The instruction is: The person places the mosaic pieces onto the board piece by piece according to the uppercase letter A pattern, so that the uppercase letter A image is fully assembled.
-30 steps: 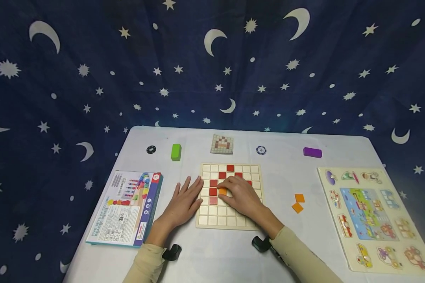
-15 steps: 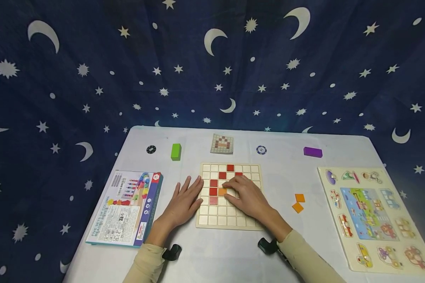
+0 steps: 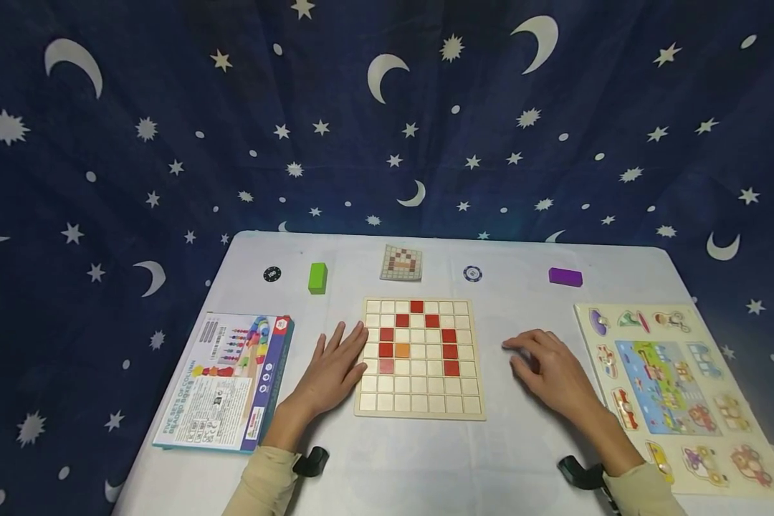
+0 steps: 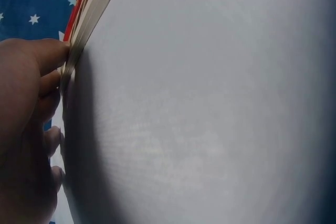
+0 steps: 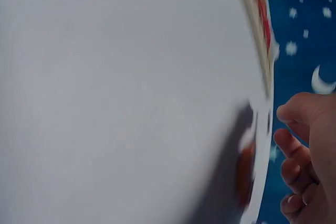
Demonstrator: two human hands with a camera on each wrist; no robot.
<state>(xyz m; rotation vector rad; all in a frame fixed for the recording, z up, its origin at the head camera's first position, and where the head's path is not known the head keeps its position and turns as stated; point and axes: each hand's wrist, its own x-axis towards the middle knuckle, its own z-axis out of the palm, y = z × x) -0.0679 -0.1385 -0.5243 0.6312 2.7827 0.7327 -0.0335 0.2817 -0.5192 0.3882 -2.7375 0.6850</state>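
The head view shows the left hand [image 3: 332,369] flat, its grip wide, touching the left edge of the grid board [image 3: 419,401]. The right hand [image 3: 550,371] rests loosely curled on the tabletop [image 3: 413,466], right of the board. Only the right wrist view shows an orange tile [image 5: 244,174] under that hand's fingers, held by nothing.

The left hand [image 3: 331,371] lies flat, palm down, fingers straight and slightly spread, forearm in a cream sleeve. The right hand [image 3: 550,371] hovers low with fingers loosely curled, holding nothing, well apart from the left.
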